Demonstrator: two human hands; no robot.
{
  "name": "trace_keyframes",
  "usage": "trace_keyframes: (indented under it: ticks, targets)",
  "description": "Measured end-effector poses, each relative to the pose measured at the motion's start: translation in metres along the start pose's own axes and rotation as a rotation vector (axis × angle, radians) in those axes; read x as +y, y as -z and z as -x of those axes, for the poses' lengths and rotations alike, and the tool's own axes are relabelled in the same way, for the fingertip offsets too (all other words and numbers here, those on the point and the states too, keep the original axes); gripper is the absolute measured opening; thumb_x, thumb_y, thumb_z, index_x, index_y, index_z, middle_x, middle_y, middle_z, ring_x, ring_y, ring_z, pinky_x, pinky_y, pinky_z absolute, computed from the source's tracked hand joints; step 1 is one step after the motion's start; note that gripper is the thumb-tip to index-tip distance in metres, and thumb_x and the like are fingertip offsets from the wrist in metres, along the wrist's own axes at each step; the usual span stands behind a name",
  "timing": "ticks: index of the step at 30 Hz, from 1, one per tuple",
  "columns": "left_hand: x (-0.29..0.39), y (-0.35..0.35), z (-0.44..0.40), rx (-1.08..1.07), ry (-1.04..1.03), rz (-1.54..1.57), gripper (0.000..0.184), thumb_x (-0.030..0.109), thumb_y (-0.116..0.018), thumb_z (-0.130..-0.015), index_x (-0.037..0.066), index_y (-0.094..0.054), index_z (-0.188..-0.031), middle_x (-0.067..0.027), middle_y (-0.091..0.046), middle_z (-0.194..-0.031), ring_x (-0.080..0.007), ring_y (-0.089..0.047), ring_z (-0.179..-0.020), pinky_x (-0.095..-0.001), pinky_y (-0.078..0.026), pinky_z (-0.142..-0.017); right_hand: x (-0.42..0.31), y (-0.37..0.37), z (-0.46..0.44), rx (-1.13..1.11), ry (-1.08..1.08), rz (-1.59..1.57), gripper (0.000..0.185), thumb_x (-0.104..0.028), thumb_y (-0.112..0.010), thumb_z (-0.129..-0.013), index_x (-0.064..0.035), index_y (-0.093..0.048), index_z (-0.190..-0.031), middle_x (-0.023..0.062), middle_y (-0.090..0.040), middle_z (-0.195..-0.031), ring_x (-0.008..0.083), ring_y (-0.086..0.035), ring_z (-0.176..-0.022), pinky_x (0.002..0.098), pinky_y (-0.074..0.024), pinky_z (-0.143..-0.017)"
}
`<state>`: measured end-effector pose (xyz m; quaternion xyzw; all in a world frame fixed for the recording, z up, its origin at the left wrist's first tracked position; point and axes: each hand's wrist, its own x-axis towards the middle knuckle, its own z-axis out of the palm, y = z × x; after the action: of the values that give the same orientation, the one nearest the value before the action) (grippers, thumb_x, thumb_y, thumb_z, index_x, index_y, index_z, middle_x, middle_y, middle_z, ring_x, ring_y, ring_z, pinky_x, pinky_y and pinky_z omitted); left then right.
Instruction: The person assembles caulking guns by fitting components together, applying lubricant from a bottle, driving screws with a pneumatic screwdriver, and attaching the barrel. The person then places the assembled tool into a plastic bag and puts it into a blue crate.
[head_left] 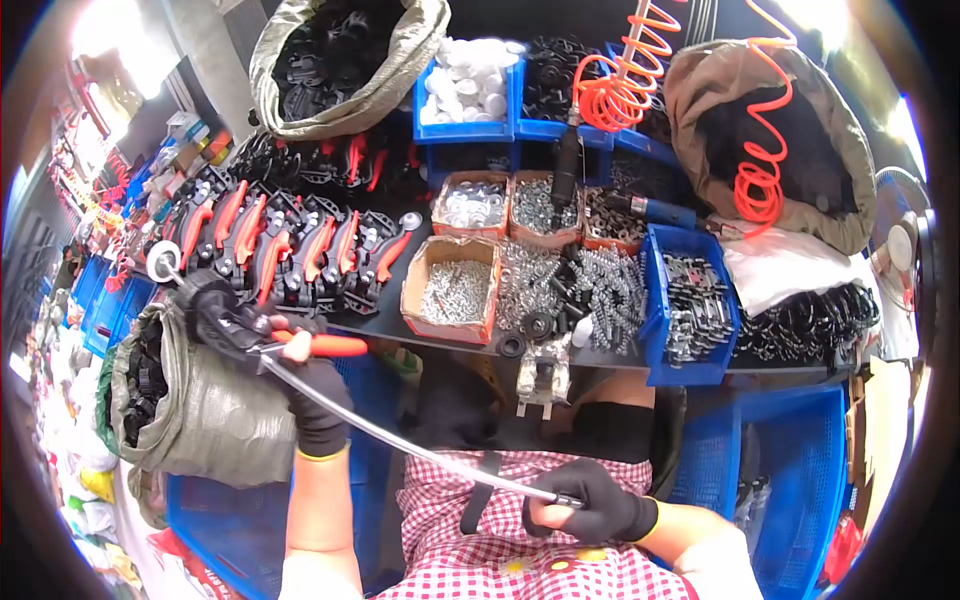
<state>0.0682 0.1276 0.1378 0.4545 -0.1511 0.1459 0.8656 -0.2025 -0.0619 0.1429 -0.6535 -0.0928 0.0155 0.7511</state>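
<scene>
My left hand, in a black glove with bare fingertips, is closed on a black tool with a red-orange handle at the left. From that tool a long curved metal rod runs down to the right, and a white round disc sits at its upper left end. My right hand, gloved the same way, is wrapped round the rod's lower end above the checkered apron. Behind my left hand, rows of black and red tools lie on the bench.
Cardboard boxes of small metal parts and loose springs cover the bench's middle. A blue bin stands right of them. Coiled orange hoses hang above. A metal fixture juts from the front edge. Sacks flank the bench.
</scene>
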Motion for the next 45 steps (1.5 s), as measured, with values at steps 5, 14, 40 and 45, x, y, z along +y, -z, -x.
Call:
trace_keyframes:
  ticks: [5, 14, 40, 45]
  targets:
    - [-0.02, -0.039, 0.084, -0.242, 0.311, -0.031, 0.041, 0.002, -0.07, -0.068, 0.004, -0.051, -0.104, -0.0077, -0.049, -0.103, -0.0165, -0.05, -0.091, -0.032, -0.046, -0.079, 0.004, -0.022, -0.054, 0.11, -0.146, -0.309, 0.028, -0.024, -0.05, -0.099, 0.0005, -0.055, -0.086, 0.0014, -0.052, -0.067, 0.0085, -0.051, -0.063, 0.0272, -0.0461, -0.06]
    - [-0.037, -0.019, -0.019, -0.35, -0.394, -0.602, 0.014, 0.012, -0.063, -0.075, 0.006, -0.061, -0.087, -0.0032, -0.05, -0.093, -0.0156, -0.052, -0.083, -0.0342, -0.045, -0.08, 0.019, 0.019, 0.015, 0.311, -0.133, -0.153, 0.04, -0.032, -0.057, -0.09, -0.001, -0.053, -0.066, 0.0077, -0.056, -0.063, 0.0161, -0.052, -0.056, 0.032, -0.0421, -0.053]
    - [-0.153, -0.125, -0.444, -0.92, -1.265, -1.609, 0.041, 0.018, -0.072, -0.074, 0.028, -0.066, -0.113, -0.0109, -0.053, -0.124, -0.0323, -0.051, -0.115, -0.0408, -0.042, -0.098, 0.008, 0.156, -0.098, 0.959, -0.058, 0.222, 0.094, -0.027, -0.084, -0.071, -0.0062, -0.026, -0.142, 0.0162, -0.043, -0.137, 0.0285, -0.047, -0.124, 0.0441, -0.0374, -0.104]
    - [-0.124, -0.131, -0.457, -0.912, -1.328, -1.179, 0.023, 0.009, -0.069, -0.077, 0.015, -0.068, -0.099, -0.0064, -0.065, -0.098, -0.0248, -0.06, -0.097, -0.0362, -0.045, -0.092, -0.003, 0.143, -0.111, 0.986, 0.036, 0.166, 0.088, -0.027, -0.083, -0.072, -0.0088, -0.031, -0.14, 0.0151, -0.045, -0.134, 0.0281, -0.049, -0.121, 0.0439, -0.0412, -0.101]
